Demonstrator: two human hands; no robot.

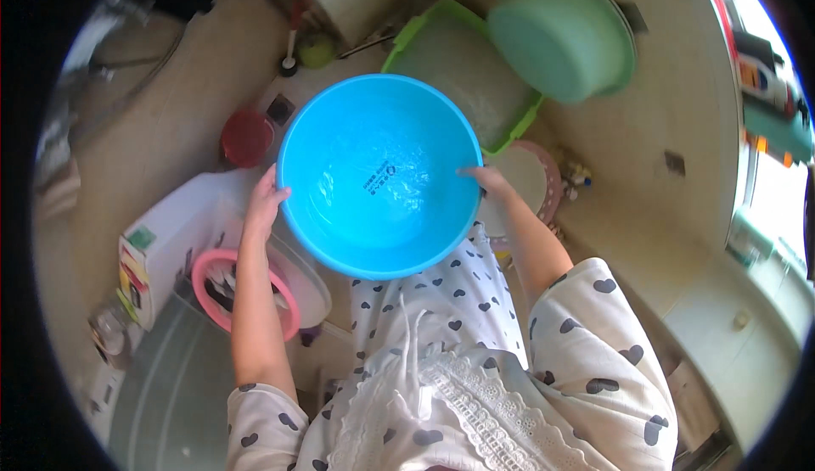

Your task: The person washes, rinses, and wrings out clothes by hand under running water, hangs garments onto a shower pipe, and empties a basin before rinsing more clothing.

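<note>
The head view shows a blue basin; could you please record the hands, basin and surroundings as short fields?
left hand: grips the left rim
right hand: grips the right rim
blue basin: round, dark print inside; water or mere shine, cannot tell
upper right: pale green basin, green-rimmed tray
left side: red container, pink-rimmed basket

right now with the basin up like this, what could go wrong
A spill: the basin seems to hold water, and the left hand and right hand grip opposite sides of its rim, so a tilt might slop some out.

A stumble: the basin blocks part of the view down, so a step forward could catch the green tray.
</note>
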